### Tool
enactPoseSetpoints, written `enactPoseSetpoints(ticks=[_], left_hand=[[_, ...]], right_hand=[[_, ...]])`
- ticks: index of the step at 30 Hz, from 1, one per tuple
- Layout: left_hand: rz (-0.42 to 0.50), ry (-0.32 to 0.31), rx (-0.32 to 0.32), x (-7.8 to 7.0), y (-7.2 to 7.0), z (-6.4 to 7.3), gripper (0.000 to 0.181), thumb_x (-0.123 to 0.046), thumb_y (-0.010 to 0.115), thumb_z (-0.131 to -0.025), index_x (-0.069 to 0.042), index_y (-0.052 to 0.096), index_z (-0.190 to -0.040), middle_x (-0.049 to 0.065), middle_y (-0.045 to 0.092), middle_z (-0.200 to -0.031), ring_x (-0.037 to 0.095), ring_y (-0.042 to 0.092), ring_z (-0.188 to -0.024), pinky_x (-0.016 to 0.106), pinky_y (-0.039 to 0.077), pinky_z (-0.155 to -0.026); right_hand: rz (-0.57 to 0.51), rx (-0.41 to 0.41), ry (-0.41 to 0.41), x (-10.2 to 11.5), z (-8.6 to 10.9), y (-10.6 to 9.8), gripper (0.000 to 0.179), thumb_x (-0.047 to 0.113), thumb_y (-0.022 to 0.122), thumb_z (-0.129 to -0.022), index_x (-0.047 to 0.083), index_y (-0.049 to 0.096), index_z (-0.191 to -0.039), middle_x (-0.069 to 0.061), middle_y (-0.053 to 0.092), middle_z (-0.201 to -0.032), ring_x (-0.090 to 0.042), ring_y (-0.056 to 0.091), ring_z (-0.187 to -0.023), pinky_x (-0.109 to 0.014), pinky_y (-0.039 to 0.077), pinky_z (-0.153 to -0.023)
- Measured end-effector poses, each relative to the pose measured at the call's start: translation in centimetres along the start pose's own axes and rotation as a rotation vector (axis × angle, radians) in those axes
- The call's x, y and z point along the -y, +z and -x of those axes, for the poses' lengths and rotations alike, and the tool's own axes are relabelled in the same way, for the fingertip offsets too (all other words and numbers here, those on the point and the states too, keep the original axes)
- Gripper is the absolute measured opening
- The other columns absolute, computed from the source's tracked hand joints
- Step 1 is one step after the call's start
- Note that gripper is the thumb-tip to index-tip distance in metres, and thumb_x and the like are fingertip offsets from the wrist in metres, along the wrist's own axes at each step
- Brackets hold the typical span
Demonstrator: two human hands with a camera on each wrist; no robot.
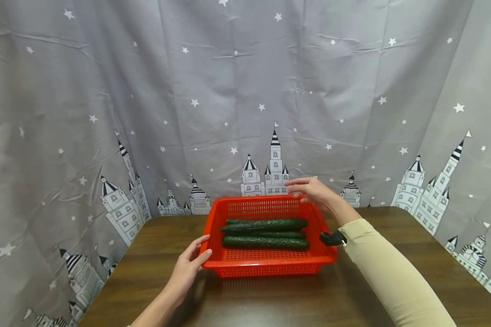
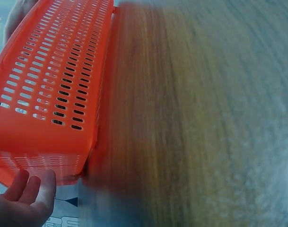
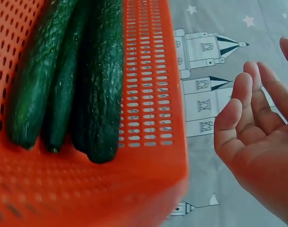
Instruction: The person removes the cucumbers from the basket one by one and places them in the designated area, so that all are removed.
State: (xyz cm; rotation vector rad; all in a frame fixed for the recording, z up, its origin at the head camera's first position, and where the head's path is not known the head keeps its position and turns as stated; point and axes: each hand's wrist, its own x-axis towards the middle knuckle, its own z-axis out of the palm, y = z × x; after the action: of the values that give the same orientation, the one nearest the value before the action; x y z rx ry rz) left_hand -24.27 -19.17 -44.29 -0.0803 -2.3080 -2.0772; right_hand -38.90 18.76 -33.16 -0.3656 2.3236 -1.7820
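A red slotted plastic basket stands on the wooden table. Inside it lie several long dark green cucumbers, side by side; the right wrist view shows their ends close up. At the basket's left end is my left hand, its thumb and forefinger at the rim. The left wrist view shows fingers of that hand extended by the end wall, holding nothing else. My right hand hovers over the back right corner, fingers loosely bent. In the right wrist view, the right hand is apart from the basket with nothing in it.
A brown wooden table extends to both sides of the basket. Behind it hangs a grey curtain printed with white stars and castles. A black strap is on the right wrist, beside the basket's right rim.
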Motion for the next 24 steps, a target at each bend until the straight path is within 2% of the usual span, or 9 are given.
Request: enactPoseSetpoints(ticks=[4, 7, 13, 15, 20, 24], left_hand=[[-0.004, 0.001, -0.007, 0.5, 0.1, 0.3, 0.050, -0.023, 0.063, -0.099, -0.015, 0.049, -0.147, 0.019, 0.057, -0.136, 0.031, 0.060, -0.118, 0.030, 0.054, -0.090], [-0.001, -0.011, -0.011, 0.8, 0.1, 0.5, 0.049, -0.023, 0.063, -0.099, -0.016, 0.050, -0.146, 0.019, 0.059, -0.134, 0.031, 0.061, -0.116, 0.030, 0.053, -0.087], [-0.006, 0.002, 0.000, 0.5, -0.1, 0.2, 0.050, -0.026, 0.063, -0.099, -0.017, 0.050, -0.146, 0.019, 0.058, -0.133, 0.032, 0.062, -0.113, 0.034, 0.054, -0.088], [-0.014, 0.014, 0.005, 0.3, -0.2, 0.0, 0.050, -0.027, 0.063, -0.099, -0.017, 0.050, -0.146, 0.019, 0.058, -0.134, 0.031, 0.062, -0.113, 0.034, 0.053, -0.089], [-0.016, 0.000, 0.012, 0.2, -0.3, -0.1, 0.049, -0.026, 0.063, -0.099, -0.019, 0.050, -0.146, 0.019, 0.058, -0.134, 0.031, 0.061, -0.113, 0.034, 0.053, -0.088], [-0.026, -0.005, 0.015, 0.2, -0.3, -0.1, 0.048, -0.025, 0.061, -0.100, -0.019, 0.049, -0.146, 0.020, 0.058, -0.134, 0.032, 0.061, -0.113, 0.035, 0.052, -0.086]], right_hand=[[-0.025, 0.019, 0.012, -0.9, -0.9, 0.9, 0.042, 0.017, 0.064, -0.098, 0.002, 0.060, -0.137, 0.001, 0.070, -0.101, -0.013, 0.063, -0.082, -0.029, 0.051, -0.070], [-0.029, 0.019, 0.038, -1.3, -1.5, 1.5, 0.042, 0.017, 0.065, -0.098, 0.003, 0.060, -0.138, -0.001, 0.070, -0.103, -0.012, 0.062, -0.079, -0.029, 0.051, -0.070], [-0.053, 0.039, 0.068, -1.5, -2.7, 2.7, 0.043, 0.016, 0.066, -0.097, 0.005, 0.060, -0.138, -0.016, 0.063, -0.129, -0.011, 0.057, -0.077, -0.026, 0.048, -0.067], [-0.048, 0.043, 0.066, -1.7, -3.0, 3.0, 0.043, 0.016, 0.067, -0.096, 0.005, 0.061, -0.137, -0.018, 0.062, -0.132, -0.012, 0.056, -0.076, -0.025, 0.046, -0.064], [0.008, 0.068, 0.073, -2.7, -3.7, 3.7, 0.047, 0.017, 0.070, -0.094, 0.004, 0.061, -0.138, -0.011, 0.066, -0.117, -0.013, 0.053, -0.074, -0.026, 0.043, -0.063], [0.002, 0.078, 0.092, -3.4, -4.2, 4.1, 0.046, 0.017, 0.072, -0.092, 0.004, 0.063, -0.136, -0.003, 0.067, -0.105, -0.013, 0.048, -0.067, -0.027, 0.040, -0.061]])
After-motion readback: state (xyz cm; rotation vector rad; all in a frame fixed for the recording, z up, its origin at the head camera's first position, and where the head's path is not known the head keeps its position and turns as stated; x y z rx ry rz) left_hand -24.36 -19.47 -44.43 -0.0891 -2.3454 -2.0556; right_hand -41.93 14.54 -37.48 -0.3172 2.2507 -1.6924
